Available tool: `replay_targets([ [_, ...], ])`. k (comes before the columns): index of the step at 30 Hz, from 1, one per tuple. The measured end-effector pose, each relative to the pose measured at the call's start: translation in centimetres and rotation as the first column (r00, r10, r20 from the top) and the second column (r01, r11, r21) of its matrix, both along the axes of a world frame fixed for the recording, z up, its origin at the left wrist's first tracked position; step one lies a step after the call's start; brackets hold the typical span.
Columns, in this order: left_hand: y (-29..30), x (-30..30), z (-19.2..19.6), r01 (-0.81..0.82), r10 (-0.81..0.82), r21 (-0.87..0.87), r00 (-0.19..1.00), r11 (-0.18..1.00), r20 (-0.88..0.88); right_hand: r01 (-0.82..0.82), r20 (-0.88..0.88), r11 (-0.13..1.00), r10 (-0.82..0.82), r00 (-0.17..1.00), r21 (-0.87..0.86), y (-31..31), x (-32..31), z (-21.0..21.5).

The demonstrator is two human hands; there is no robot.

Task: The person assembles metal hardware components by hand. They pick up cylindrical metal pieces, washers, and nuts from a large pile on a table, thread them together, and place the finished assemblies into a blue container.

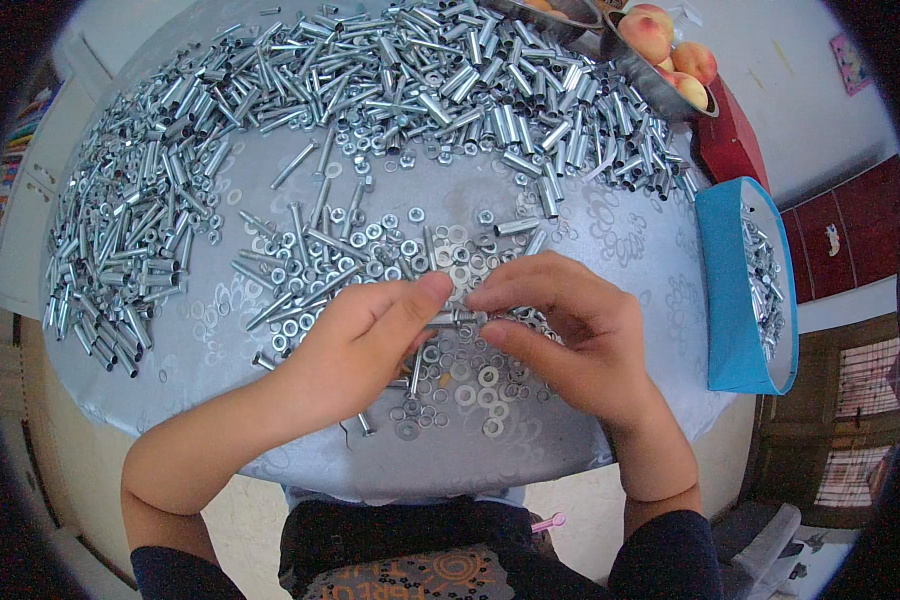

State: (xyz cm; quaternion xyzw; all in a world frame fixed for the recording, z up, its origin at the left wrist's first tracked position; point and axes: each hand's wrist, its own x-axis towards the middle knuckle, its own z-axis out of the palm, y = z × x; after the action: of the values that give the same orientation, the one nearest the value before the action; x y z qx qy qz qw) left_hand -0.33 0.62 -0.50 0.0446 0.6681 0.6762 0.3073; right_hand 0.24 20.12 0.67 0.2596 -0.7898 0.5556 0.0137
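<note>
My left hand (pixel 365 335) is closed around a silver bolt (pixel 450 319), with the thumb on top. The bolt lies sideways and its end points toward my right hand (pixel 575 330). Thumb and index finger of that hand close around the bolt's tip, where small metal pieces sit; their exact kind is too small to tell. Beneath both hands spread loose flat washers (pixel 488 376), spring washers and nuts. Left of them is a cluster of bolts and nuts (pixel 374 268), partly covered by my left hand.
A large heap of metal sleeves and bolts (pixel 400 75) curves along the table's far and left sides. At the right edge stands a blue fabric bin (pixel 727 300) holding metal parts. Metal bowls of peaches (pixel 695 62) and a red box (pixel 730 140) are at the far right.
</note>
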Motion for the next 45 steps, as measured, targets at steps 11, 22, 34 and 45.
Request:
replay_targets([
  [11, 0.1, 0.1, 0.2, -0.006, 0.005, -0.046, 1.0, 0.999, -0.031, 0.07, -0.232, 0.974, -0.018, 0.973, 0.215, -0.3, 0.3, 0.7],
  [22, 0.0, 0.2, 0.1, 0.051, -0.053, -0.1, 0.998, 0.994, -0.024, -0.011, -0.18, 0.944, 0.075, 0.981, 0.331, -0.2, 0.6, 0.8],
  [34, 0.0, 0.2, -0.6, 0.066, -0.089, -0.145, 0.983, 0.987, -0.16, 0.025, -0.267, 0.875, 0.12, 0.956, 0.483, 0.1, 0.3, 0.7],
  [45, 0.0, 0.1, 0.1, 0.115, -0.141, -0.178, 0.98, 0.977, -0.138, -0.005, -0.299, 0.926, 0.127, 0.946, 0.378, 0.0, 0.3, 1.0],
])
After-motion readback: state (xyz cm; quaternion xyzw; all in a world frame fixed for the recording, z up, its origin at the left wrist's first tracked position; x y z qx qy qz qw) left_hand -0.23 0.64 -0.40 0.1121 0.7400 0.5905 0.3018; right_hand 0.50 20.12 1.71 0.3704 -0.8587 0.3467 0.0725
